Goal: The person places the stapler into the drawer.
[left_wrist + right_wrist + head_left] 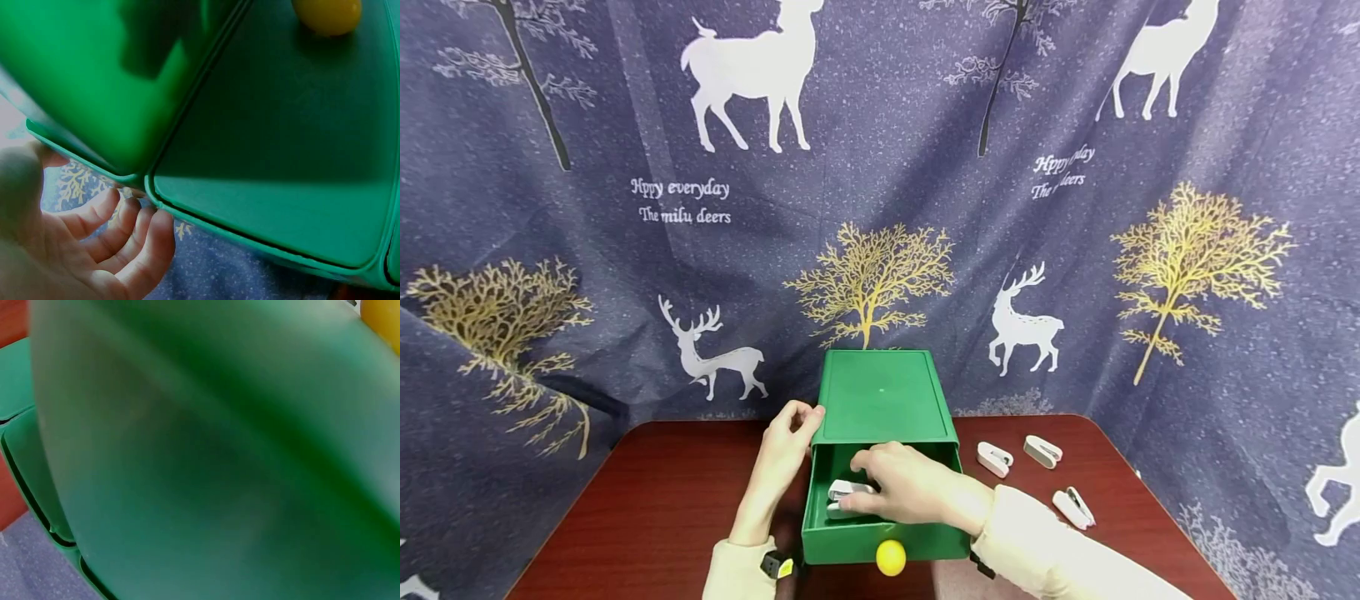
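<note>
Evidently the left hand (790,435), loose-fingered, touches the left side of the green box (882,396). The right hand (904,482) is inside the open drawer (842,546), partly covering a white stapler (844,489); some fingertips are obscured, so I cannot tell whether it grips. Three more staplers (1043,451) lie right, on the counter (685,500).

A blue cloth (880,175) hangs behind the reddish bench (677,483) at six o'clock, its printed gold tree (1191,258) at three.

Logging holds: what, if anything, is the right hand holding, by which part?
Cannot tell: the right hand partly covers the white stapler, hiding any grip.
</note>
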Demonstrator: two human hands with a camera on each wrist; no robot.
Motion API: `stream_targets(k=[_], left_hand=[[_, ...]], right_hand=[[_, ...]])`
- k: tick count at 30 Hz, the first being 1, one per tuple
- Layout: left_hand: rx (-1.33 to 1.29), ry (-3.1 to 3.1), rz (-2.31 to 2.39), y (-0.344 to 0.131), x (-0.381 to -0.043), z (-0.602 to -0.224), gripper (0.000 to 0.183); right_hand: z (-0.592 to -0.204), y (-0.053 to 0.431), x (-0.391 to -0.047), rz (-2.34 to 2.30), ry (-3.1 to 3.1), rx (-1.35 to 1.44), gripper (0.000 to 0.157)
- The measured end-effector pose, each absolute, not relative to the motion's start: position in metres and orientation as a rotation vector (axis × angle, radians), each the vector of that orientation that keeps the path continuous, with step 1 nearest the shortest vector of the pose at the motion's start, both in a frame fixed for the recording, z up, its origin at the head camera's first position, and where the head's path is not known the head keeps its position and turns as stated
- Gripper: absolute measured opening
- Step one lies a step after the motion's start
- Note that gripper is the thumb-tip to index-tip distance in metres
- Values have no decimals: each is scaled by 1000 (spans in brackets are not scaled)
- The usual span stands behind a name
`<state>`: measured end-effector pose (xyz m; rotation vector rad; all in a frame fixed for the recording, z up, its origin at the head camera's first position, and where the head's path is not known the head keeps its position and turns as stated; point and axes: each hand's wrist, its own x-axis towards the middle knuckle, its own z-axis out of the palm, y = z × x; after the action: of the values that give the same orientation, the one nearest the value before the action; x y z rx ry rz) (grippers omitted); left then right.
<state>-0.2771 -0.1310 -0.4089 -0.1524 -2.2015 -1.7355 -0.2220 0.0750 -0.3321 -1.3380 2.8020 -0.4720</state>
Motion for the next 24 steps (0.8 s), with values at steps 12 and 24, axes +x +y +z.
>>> stream_targets(k=[12,24], left_hand=[[-154,-2215,-1718,-132,-277,-411,31],[-161,-2217,-1683,-133,-275,-408,28]], right_hand=[[-320,93,-214,-568,2712,-1297,43],[-299,126,-197,-730,2878,-1487,33]])
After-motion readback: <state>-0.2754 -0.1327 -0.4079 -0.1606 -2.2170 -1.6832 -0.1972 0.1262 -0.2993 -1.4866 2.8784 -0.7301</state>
